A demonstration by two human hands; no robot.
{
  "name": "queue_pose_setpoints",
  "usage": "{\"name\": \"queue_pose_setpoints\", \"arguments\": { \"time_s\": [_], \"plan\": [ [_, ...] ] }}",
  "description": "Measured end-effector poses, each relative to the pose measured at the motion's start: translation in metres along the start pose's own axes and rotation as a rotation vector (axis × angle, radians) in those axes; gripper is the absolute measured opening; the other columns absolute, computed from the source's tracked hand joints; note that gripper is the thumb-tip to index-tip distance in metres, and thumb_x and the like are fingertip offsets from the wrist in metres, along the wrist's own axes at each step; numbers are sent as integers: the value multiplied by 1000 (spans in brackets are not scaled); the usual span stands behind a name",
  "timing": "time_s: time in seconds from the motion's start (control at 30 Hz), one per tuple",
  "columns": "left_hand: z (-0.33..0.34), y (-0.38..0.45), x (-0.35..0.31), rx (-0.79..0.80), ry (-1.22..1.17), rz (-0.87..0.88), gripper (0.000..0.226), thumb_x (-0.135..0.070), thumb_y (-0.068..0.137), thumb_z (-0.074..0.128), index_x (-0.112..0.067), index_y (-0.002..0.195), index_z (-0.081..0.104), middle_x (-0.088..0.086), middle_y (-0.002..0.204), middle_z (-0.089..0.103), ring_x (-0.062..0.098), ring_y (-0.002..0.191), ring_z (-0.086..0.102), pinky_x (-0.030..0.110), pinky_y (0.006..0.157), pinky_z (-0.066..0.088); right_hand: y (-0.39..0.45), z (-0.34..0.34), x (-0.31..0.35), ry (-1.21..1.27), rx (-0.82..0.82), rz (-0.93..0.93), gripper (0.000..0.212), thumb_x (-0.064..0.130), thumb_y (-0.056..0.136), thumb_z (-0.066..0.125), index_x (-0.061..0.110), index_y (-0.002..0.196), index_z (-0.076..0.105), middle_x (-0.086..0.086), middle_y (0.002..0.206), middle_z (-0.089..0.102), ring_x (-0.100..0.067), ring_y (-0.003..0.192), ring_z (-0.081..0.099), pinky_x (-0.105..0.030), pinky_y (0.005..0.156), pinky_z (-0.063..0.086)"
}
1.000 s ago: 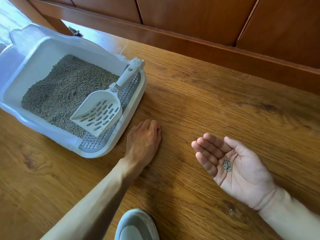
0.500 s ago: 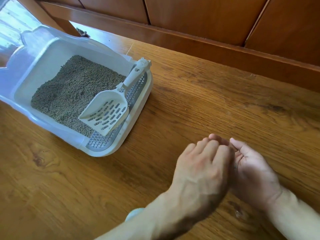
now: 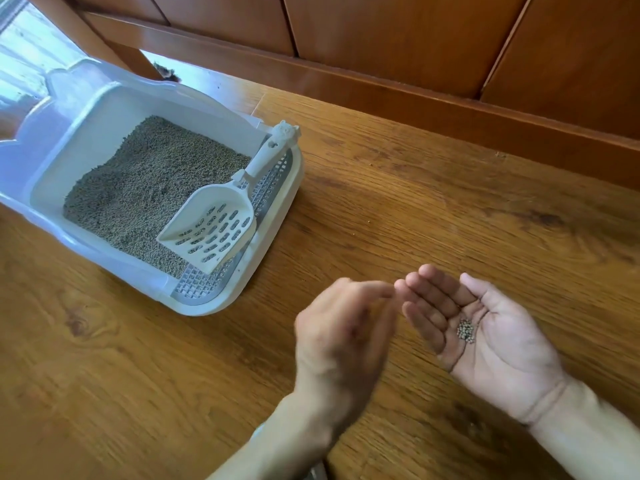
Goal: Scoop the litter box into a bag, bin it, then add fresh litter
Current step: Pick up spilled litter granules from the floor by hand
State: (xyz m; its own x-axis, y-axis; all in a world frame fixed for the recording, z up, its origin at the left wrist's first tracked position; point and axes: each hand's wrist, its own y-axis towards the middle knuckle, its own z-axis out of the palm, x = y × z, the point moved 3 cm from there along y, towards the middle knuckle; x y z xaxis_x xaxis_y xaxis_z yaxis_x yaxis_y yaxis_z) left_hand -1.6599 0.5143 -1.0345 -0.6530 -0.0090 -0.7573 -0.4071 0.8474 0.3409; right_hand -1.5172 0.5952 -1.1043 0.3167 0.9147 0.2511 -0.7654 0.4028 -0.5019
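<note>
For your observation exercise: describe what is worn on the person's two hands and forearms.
Nothing is worn. The left hand and right hand are bare: no gloves, rings, watch or bracelet visible. Both forearms are uncovered as far as the frame shows; no sleeve appears.

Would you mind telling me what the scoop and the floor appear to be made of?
The scoop looks like moulded plastic, matte off-white, with clean slots and a shaped handle. The floor looks like wood or wood-look laminate, with visible grain, knots and a slight sheen; which one I cannot tell.
</note>
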Motion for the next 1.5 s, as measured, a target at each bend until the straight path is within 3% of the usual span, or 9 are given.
{"name": "queue_pose_setpoints", "arguments": {
  "time_s": [0.17,0.3,0.47,0.83,1.0,1.1,1.2,1.33,1.5],
  "plan": [
    [-24,-18,92,-129,124,-447,4,-14,87,74,-18,87,73,-15,62,53,5,54,47,18,56,37,10,-6,-1,81,-8,36,59,31,106,13,-5,136,49,-22,142,49,-30,143,32,-38,114,32],
    [-27,-16,119,-100,221,-535,4,-17,87,75,-21,87,74,-14,67,60,1,60,53,14,60,39,8,-4,-1,155,-21,28,53,29,104,24,-5,127,58,-23,133,57,-31,137,41,-39,106,44],
    [-17,-6,122,39,327,-437,6,-21,87,73,-23,93,74,-15,85,69,5,77,62,28,72,52,5,-3,3,59,16,14,61,35,106,8,-5,141,40,-23,147,41,-30,146,24,-38,118,23],
    [-14,-1,120,120,451,-396,10,-28,98,59,-22,90,61,-15,82,59,9,70,57,32,64,50,0,-5,2,204,-46,-7,51,31,102,32,-3,113,68,-22,119,66,-33,122,58,-39,90,56],
    [-9,6,45,1,219,-86,7,-16,94,64,-10,91,63,-12,76,52,-2,64,47,18,57,42,2,-5,1,108,-86,21,52,30,105,26,-3,126,60,-22,132,58,-31,134,45,-39,106,44],
    [9,9,-8,83,98,97,8,-14,95,64,-9,93,69,-6,79,62,4,68,52,22,61,46,4,-5,0,165,-150,-21,47,30,96,38,1,102,74,-18,108,72,-27,100,70,-36,82,60],
    [28,3,-29,167,142,259,9,-10,94,65,-7,95,73,3,76,63,19,67,57,35,61,46,4,-5,-7,70,-104,62,52,35,105,26,2,133,55,-18,140,53,-26,135,45,-37,120,23],
    [30,3,-33,148,210,405,9,-11,91,70,-8,97,76,4,71,60,21,63,53,37,58,42,-2,5,-1,-44,-73,-16,67,39,104,0,-1,146,34,-20,152,36,-26,148,19,-35,120,7],
    [4,21,-2,-23,60,168,6,-9,90,72,-4,91,75,-7,73,60,-1,64,47,16,60,39,5,-6,2,127,-89,59,55,31,104,23,-3,128,58,-21,133,58,-28,132,50,-38,108,41]
  ]
}}
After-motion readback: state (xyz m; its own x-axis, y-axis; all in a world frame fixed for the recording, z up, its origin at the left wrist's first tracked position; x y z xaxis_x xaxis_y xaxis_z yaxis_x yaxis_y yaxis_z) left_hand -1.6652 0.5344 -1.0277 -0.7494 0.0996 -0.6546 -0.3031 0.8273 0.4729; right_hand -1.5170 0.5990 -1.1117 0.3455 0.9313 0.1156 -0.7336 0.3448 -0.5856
